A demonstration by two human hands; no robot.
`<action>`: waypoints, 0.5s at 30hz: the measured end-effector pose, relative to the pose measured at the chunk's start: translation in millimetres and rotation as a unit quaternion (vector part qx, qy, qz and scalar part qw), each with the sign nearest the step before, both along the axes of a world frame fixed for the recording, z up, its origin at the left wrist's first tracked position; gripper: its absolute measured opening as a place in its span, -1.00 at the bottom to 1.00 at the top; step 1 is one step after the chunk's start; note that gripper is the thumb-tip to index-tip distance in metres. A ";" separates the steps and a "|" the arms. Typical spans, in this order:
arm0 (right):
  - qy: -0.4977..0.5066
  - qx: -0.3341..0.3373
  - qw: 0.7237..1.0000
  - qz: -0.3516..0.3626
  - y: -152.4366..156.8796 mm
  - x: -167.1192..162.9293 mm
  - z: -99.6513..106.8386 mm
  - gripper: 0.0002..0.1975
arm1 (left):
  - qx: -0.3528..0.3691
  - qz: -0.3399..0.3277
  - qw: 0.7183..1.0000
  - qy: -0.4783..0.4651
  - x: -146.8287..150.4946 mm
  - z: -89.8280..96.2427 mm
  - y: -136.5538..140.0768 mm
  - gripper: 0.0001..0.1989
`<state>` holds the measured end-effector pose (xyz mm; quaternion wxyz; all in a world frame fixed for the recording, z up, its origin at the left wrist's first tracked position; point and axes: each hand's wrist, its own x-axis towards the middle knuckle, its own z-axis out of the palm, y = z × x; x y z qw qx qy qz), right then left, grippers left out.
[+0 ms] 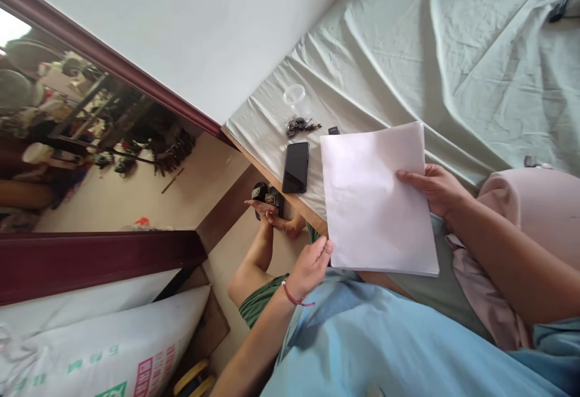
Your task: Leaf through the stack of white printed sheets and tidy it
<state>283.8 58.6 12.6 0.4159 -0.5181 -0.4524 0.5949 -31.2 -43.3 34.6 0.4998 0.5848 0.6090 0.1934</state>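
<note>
A stack of white paper sheets (376, 203) is held up over my lap and the bed's edge, its blank top face towards me. My right hand (439, 188) grips its right edge, thumb on top and the other fingers partly hidden beneath. At the lower left corner, my left hand (312, 264) has its fingers bent together against the paper's edge; a red string bracelet (296, 300) circles that wrist. Left of the stack, a black phone (296, 167) lies on the sheet. A bunch of keys (299, 125) and a small black object (333, 131) are just beyond it.
A clear plastic cup (296, 98) lies by the white wall. The pale green bed sheet (389, 46) is wrinkled, with pink fabric (534, 209) at right. Sandals (267, 194) are on the floor by my feet. White printed sacks (113, 336) stand beside a dark red door frame (99, 264).
</note>
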 end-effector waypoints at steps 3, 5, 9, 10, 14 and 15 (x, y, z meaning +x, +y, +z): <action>0.059 -0.090 0.994 -0.030 -0.9 -1.0 2.4 -0.67 | 0.042 0.084 0.995 -0.033 1.7 11.4 22.9 -0.51; 0.088 -0.125 0.988 -0.029 -3.1 -2.8 6.3 -0.67 | 0.063 0.143 0.979 -0.131 10.1 17.0 39.8 -0.56; 0.117 -0.141 0.983 -0.003 -8.3 -6.1 13.4 -0.63 | -0.009 0.143 0.927 -0.347 34.1 18.8 72.1 -0.47; 0.122 -0.138 0.983 0.000 -9.1 -6.5 14.2 -0.61 | -0.027 0.151 0.916 -0.370 38.7 17.2 78.2 -0.44; 0.137 -0.140 0.981 -0.013 -9.9 -6.4 14.4 -0.57 | -0.055 0.197 0.895 -0.396 44.9 6.0 90.8 -0.44; 0.135 -0.144 0.980 -0.013 -9.8 -6.6 14.5 -0.58 | -0.056 0.206 0.892 -0.399 44.3 3.2 91.5 -0.45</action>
